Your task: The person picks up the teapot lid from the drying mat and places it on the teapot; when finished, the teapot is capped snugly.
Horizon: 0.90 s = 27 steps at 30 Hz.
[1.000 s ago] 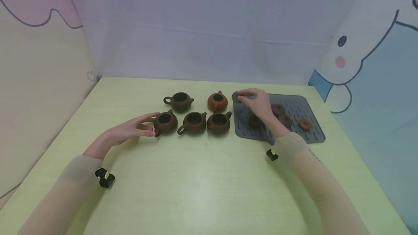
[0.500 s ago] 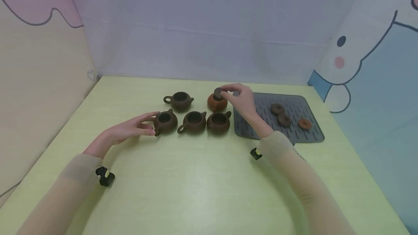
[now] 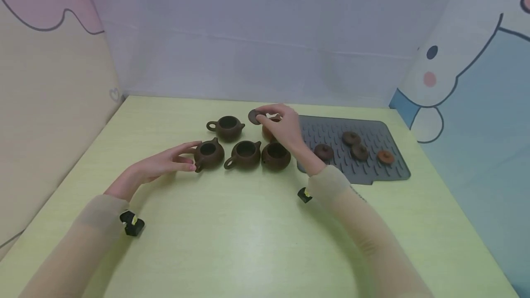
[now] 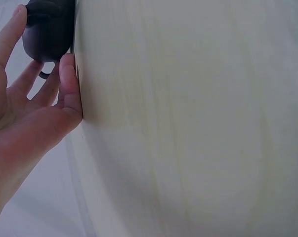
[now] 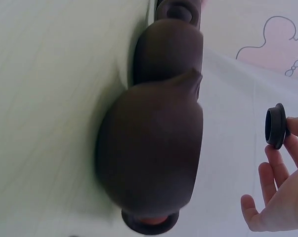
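My left hand [image 3: 163,167] lies at the left side of a dark brown teapot [image 3: 209,153]. Its thumb touches the pot by the handle, and a finger reaches the far side. In the left wrist view the same pot [image 4: 50,34] shows at the top left. My right hand [image 3: 283,125] pinches a dark lid [image 3: 254,117] between thumb and fingers, held up behind the row. The right wrist view shows this lid [image 5: 276,127] on edge, its hollow side visible. An orange-brown teapot [image 3: 268,132] is partly hidden behind my right hand.
Other lidless teapots stand nearby: one behind on the left [image 3: 228,128], a middle one [image 3: 245,154] and a right one [image 3: 276,156]. A grey ribbed mat [image 3: 372,128] at right bears several lids, including a dark lid [image 3: 324,152] and an orange lid [image 3: 386,157].
My right hand has carried the lid leftward from over the mat, past the orange-brown teapot. The dark lid on the mat under my forearm has come into view. My left hand stays put.
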### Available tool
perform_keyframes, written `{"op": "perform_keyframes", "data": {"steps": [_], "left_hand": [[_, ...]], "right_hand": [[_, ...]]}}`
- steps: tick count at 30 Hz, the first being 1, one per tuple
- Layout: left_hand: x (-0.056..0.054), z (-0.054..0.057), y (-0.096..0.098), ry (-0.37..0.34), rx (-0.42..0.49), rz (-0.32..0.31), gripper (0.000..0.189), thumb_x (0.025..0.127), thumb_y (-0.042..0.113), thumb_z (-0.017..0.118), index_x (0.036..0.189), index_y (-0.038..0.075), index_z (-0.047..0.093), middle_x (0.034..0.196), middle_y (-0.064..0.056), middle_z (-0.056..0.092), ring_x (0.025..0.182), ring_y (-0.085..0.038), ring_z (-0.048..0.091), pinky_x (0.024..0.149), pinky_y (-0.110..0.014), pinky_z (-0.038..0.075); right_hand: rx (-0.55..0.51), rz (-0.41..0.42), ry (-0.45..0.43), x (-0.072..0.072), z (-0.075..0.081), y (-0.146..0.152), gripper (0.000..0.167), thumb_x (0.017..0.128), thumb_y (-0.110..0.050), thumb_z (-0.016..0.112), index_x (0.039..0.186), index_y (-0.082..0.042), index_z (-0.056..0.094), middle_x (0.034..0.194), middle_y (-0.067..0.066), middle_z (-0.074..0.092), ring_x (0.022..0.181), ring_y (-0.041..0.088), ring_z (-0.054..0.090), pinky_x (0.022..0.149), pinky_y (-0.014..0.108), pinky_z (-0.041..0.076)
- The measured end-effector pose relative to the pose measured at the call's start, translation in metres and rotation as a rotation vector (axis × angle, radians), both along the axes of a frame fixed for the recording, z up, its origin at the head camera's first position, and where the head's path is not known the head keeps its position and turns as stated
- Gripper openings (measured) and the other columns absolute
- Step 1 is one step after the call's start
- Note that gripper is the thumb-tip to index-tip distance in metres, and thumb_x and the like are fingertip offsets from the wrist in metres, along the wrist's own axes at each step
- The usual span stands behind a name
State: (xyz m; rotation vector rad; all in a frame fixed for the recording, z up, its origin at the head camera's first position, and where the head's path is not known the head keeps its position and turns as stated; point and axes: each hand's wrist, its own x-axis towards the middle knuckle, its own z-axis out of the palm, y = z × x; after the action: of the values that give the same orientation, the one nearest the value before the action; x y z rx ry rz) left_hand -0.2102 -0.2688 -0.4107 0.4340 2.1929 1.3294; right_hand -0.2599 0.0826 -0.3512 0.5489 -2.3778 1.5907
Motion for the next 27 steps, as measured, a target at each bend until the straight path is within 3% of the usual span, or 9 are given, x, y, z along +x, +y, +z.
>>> {"op": "perform_keyframes", "data": {"steps": [3, 8, 15, 27], "left_hand": [[0.001, 0.001, 0.000, -0.006, 0.005, 0.002, 0.080, 0.095, 0.026, 0.066, 0.159, 0.024, 0.018, 0.162, -0.017, 0.023, 0.147, -0.045, 0.028, 0.117, -0.066, 0.022], [0.000, 0.001, 0.000, -0.011, 0.006, -0.002, 0.080, 0.095, 0.026, 0.066, 0.159, 0.024, 0.018, 0.162, -0.017, 0.023, 0.148, -0.045, 0.027, 0.117, -0.066, 0.021], [0.000, 0.002, 0.002, -0.012, 0.005, -0.002, 0.080, 0.095, 0.026, 0.066, 0.159, 0.024, 0.018, 0.161, -0.018, 0.024, 0.148, -0.045, 0.027, 0.117, -0.066, 0.021], [-0.001, 0.002, 0.001, -0.034, 0.004, -0.004, 0.079, 0.095, 0.026, 0.066, 0.158, 0.026, 0.018, 0.161, -0.015, 0.025, 0.148, -0.043, 0.028, 0.117, -0.064, 0.022]], "right_hand": [[0.020, 0.009, 0.005, 0.001, 0.001, -0.008, 0.022, 0.091, -0.025, 0.071, 0.110, -0.017, 0.076, 0.113, 0.004, 0.073, 0.105, 0.019, 0.062, 0.087, 0.036, 0.056], [0.031, 0.014, -0.009, 0.004, 0.001, -0.020, 0.022, 0.091, -0.027, 0.071, 0.111, -0.020, 0.076, 0.114, 0.001, 0.072, 0.106, 0.016, 0.059, 0.080, 0.033, 0.052], [0.056, 0.024, -0.032, 0.005, 0.002, -0.039, 0.021, 0.091, -0.028, 0.071, 0.111, -0.023, 0.076, 0.112, -0.002, 0.073, 0.110, 0.018, 0.060, 0.101, 0.038, 0.044], [0.098, 0.074, -0.015, 0.006, -0.004, -0.060, 0.020, 0.091, -0.027, 0.071, 0.109, -0.023, 0.076, 0.105, -0.003, 0.074, 0.101, 0.016, 0.062, 0.097, 0.036, 0.045]]}}
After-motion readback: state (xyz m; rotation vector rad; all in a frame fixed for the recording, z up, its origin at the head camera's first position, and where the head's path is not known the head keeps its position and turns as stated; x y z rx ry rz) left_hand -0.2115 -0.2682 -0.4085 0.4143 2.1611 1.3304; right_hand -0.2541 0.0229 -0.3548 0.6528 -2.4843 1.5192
